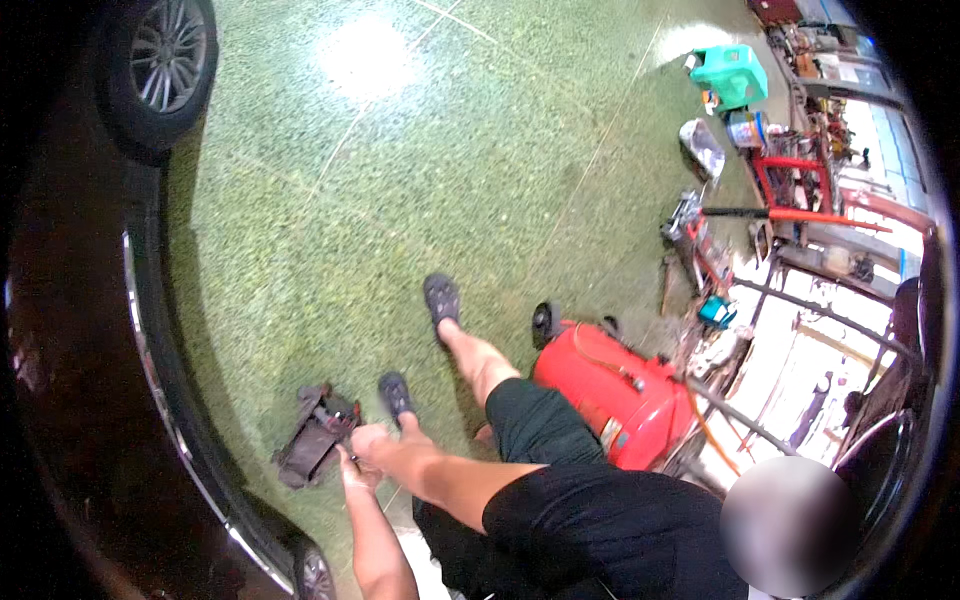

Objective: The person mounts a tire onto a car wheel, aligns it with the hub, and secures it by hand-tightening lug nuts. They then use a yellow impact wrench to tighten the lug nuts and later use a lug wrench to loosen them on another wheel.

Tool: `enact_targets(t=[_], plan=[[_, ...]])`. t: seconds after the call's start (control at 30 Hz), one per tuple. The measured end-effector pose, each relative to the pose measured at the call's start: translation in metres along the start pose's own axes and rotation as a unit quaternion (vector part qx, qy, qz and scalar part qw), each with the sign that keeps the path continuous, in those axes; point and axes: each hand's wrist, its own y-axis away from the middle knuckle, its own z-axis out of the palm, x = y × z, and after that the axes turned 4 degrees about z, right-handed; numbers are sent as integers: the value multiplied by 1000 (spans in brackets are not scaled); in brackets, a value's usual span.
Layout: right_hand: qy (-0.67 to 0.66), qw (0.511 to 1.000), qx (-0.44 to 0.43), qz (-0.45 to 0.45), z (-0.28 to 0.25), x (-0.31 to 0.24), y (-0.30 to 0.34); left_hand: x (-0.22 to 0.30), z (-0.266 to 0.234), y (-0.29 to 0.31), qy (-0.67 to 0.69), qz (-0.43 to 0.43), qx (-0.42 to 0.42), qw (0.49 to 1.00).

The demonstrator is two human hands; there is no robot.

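Observation:
My right hand (370, 446) reaches in from the right with its fingers bent and closed. Just below it, my left hand (358, 473) comes up from the lower edge, and the two appear to touch. A small dark thing shows between them, too small to name. Against the fingers, on their left, is a dark grey tool pouch (310, 452). Its upper right part holds dark and reddish items (340, 414) that I cannot make out. Whether the pouch rests on the floor or hangs from my hands, I cannot tell.
A dark car (80, 300) runs along the left side. To my right lies a red wheeled tank (610, 390). Beyond it are a floor jack (700, 250) with a red and black handle, a green jerrycan (730, 76) and cluttered racks. The floor (330, 250) is speckled green.

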Motion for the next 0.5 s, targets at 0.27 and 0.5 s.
enact_targets(t=[0.27,0.5], plan=[[23,994,43,-101,-101,47,-19,32,152,-58,1,84,-3,996],[-240,923,300,-1,-337,342,142,23,290,-14,-76,97,129,984]])
